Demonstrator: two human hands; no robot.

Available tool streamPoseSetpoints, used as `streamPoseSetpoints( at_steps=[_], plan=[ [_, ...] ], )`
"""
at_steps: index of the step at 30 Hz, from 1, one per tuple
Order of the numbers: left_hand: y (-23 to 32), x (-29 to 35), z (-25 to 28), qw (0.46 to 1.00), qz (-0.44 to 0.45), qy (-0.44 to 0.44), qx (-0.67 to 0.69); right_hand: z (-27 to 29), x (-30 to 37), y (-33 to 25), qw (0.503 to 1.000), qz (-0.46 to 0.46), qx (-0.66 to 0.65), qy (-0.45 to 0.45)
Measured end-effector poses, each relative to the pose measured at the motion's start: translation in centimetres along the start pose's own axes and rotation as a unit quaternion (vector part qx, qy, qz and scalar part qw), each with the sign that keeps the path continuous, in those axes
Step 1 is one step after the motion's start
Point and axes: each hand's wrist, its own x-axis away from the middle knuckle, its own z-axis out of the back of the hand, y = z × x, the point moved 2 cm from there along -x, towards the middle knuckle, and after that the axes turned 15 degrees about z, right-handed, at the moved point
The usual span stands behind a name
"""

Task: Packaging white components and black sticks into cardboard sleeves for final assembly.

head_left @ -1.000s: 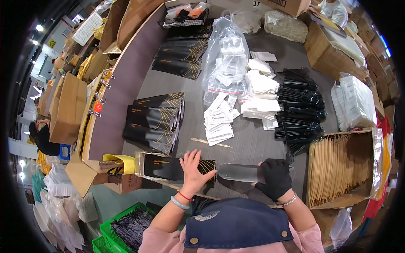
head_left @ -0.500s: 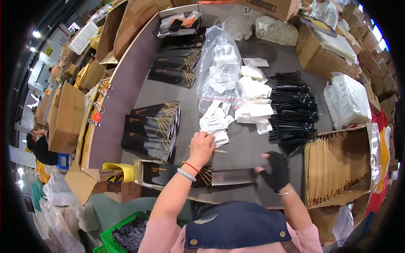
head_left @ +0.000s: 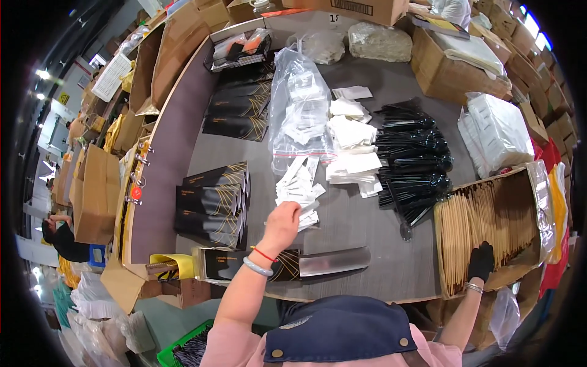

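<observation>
My left hand (head_left: 283, 223) is closed, fingers bent down onto a loose heap of small white packets (head_left: 298, 186); its fingertips are hidden, so what it grips cannot be told. My right hand (head_left: 481, 262), in a black glove, reaches into a carton (head_left: 445, 287) and touches the thin tan stick-like pieces (head_left: 468, 238) packed upright there. Its fingers are partly hidden against them. Near the table's front edge lies a black printed sleeve (head_left: 226, 265) with gold lines, and a clear film strip (head_left: 335, 262) extends from its right end.
Black plastic spoons (head_left: 411, 160) lie in piles right of folded white napkins (head_left: 353, 131). Stacked black sleeves (head_left: 211, 205) stand at left, behind a yellow holder (head_left: 183, 266). A clear bag (head_left: 299, 110) of white packets lies mid-table. A wrapped white stack (head_left: 498, 131) stands at right.
My right hand has moved right, from above the front of the table into the carton. My left hand stays at the packets, its fingers more curled. The whole view has shifted slightly.
</observation>
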Motion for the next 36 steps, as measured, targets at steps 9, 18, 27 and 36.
streamPoseSetpoints(
  at_steps=[9,18,27,36],
  plan=[
    [8.9,-7.0,-6.6,0.982,-0.151,-0.008,0.111,-0.3,0.5,-0.9,0.997,-0.078,0.024,-0.008],
    [6.6,-3.8,-8.9,0.966,-0.229,-0.064,-0.101,2.5,2.8,-12.5,0.938,-0.062,-0.339,-0.038],
    [7.1,1.6,-2.9,0.988,-0.140,-0.046,0.045,-3.8,3.1,-21.1,0.964,0.133,-0.218,-0.079],
    [6.4,0.6,-5.8,0.992,-0.124,-0.020,-0.007,-6.7,3.6,-20.5,0.961,0.185,-0.194,-0.067]
  ],
)
